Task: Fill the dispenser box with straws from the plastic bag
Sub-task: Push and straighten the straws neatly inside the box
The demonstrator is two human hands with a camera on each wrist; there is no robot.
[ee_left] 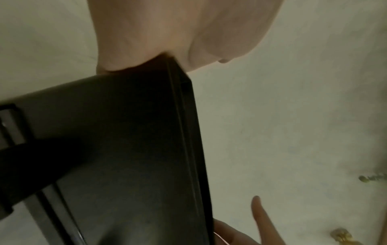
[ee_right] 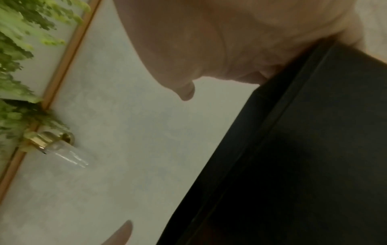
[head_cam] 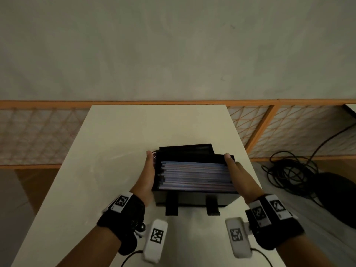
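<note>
A black dispenser box [head_cam: 194, 198] stands open-topped at the middle of the white table [head_cam: 107, 143], packed with a layer of pale purple straws [head_cam: 194, 176] lying crosswise. My left hand [head_cam: 148, 170] lies flat against its left side and my right hand [head_cam: 237, 174] flat against its right side, fingers straight. The black lid [head_cam: 185, 148] stands up behind the box. The left wrist view shows my palm [ee_left: 167, 33] pressed on the box [ee_left: 125, 149]; the right wrist view shows the same with the box [ee_right: 293, 149]. I cannot tell whether the box is lifted off the table. No plastic bag is plainly visible.
A lattice screen with an orange frame [head_cam: 273, 120] runs behind the table. Coiled black cables [head_cam: 289, 170] and a dark round object [head_cam: 335, 195] lie on the floor to the right. A wall lamp [ee_right: 54, 142] and green foliage [ee_right: 16, 66] show in the right wrist view.
</note>
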